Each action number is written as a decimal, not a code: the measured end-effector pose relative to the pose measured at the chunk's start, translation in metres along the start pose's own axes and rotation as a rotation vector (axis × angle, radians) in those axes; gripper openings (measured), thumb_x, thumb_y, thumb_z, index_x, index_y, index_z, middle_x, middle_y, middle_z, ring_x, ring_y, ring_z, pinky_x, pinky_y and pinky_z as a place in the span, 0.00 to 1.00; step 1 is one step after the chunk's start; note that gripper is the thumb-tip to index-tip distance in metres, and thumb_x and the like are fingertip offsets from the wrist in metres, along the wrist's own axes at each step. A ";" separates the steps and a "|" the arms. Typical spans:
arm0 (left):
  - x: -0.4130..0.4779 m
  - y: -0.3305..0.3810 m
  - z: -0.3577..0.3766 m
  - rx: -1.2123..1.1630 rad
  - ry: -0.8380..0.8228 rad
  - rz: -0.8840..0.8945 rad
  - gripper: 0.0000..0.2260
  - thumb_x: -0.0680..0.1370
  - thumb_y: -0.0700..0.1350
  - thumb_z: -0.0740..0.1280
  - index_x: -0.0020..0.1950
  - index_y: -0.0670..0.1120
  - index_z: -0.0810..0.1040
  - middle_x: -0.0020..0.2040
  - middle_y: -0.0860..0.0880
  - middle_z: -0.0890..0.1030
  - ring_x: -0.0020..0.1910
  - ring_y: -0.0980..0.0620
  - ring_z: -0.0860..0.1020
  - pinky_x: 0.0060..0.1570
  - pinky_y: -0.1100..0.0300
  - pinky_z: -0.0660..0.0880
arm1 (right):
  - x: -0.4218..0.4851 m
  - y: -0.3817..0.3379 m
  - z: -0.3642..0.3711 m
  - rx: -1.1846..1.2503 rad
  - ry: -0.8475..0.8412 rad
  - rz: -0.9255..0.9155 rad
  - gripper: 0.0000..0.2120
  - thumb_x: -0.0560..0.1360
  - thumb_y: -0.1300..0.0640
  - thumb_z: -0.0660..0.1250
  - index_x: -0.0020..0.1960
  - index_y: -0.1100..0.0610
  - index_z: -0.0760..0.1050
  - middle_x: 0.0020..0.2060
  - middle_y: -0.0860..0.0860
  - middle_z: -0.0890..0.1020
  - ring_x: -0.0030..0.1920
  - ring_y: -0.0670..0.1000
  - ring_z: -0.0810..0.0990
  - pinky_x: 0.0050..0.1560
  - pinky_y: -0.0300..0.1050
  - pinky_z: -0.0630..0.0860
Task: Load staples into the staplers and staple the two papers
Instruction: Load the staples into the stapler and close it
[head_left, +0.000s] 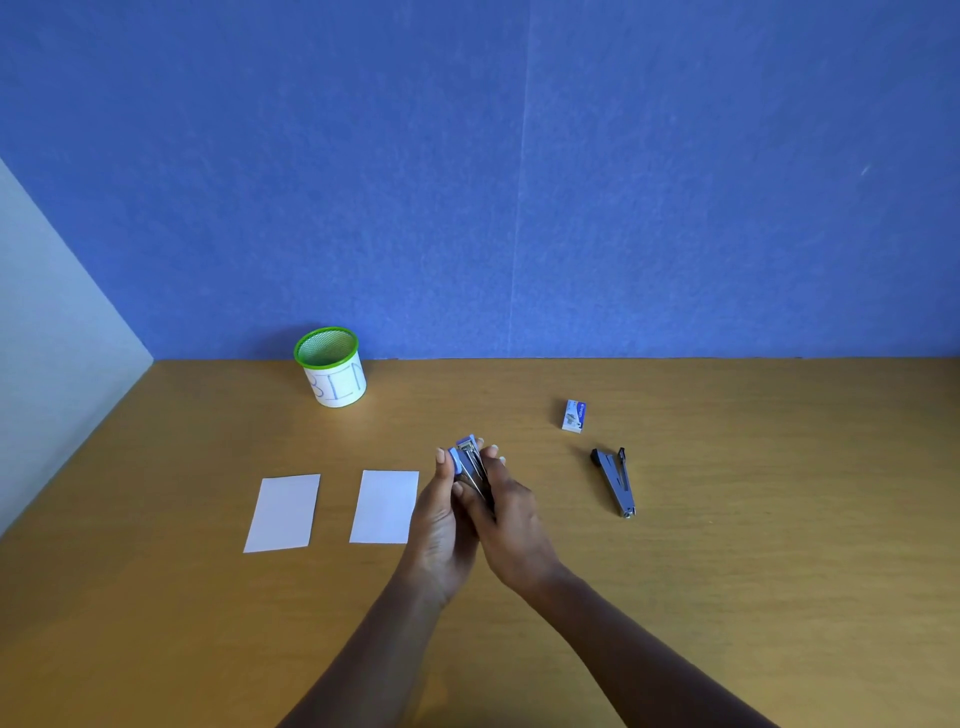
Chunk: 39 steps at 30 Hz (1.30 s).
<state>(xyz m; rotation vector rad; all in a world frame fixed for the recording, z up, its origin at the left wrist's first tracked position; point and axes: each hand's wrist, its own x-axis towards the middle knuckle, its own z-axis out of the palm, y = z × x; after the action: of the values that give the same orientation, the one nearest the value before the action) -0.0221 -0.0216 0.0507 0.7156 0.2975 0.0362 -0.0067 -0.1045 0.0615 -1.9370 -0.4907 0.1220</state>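
From the head view, both hands meet just above the middle of the surface (727, 571), and the blue stapler (469, 464) is held up between them, clear of the wood. The left hand (440, 519) cups it from the left, its grip curled round the body with the thumb standing up against the blue cap. The right hand (511, 525) closes on it from the right, its grip wrapped over the metal part. The cap looks swung away from the bright magazine, which suits loading: one hand steadies the body while the other works the channel. Whether staples already sit inside is too small to tell.

The box of staples (574, 415) lies farther back and to the right, within easy reach of the right hand. Nearer than the box, the grey stapler (615, 483) lies on the surface with its arms splayed in a narrow V, probably left open so that it can take staples in its turn.

The two papers lie flat to the left, the right paper (385, 506) just beside the left hand and the left paper (283, 512) a little apart from it, both unstapled as far as can be seen. A green mesh bin (330, 366) stands far left, against the blue wall (519, 182), out of the way.
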 end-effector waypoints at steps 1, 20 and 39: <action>0.000 0.000 0.001 -0.013 0.010 0.001 0.19 0.70 0.60 0.61 0.45 0.49 0.85 0.46 0.51 0.84 0.48 0.55 0.83 0.47 0.61 0.78 | 0.000 0.001 0.001 -0.006 0.008 0.001 0.18 0.79 0.55 0.59 0.67 0.60 0.66 0.50 0.54 0.80 0.51 0.51 0.79 0.45 0.31 0.68; 0.000 -0.002 0.004 -0.056 0.052 -0.007 0.22 0.71 0.60 0.61 0.52 0.46 0.82 0.49 0.50 0.84 0.49 0.55 0.82 0.54 0.58 0.74 | 0.004 0.002 0.004 0.020 0.060 0.048 0.15 0.77 0.56 0.63 0.63 0.58 0.70 0.47 0.50 0.79 0.48 0.47 0.78 0.40 0.24 0.68; 0.004 -0.011 -0.011 0.358 0.205 -0.134 0.16 0.81 0.52 0.55 0.55 0.45 0.78 0.55 0.47 0.81 0.57 0.51 0.77 0.60 0.52 0.70 | 0.011 0.042 -0.012 -0.310 0.127 0.136 0.09 0.73 0.61 0.64 0.52 0.60 0.77 0.43 0.49 0.67 0.44 0.49 0.72 0.41 0.35 0.66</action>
<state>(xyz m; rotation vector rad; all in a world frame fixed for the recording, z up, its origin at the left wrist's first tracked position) -0.0224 -0.0223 0.0354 1.0484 0.5560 -0.0731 0.0183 -0.1244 0.0299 -2.2658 -0.3061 0.0088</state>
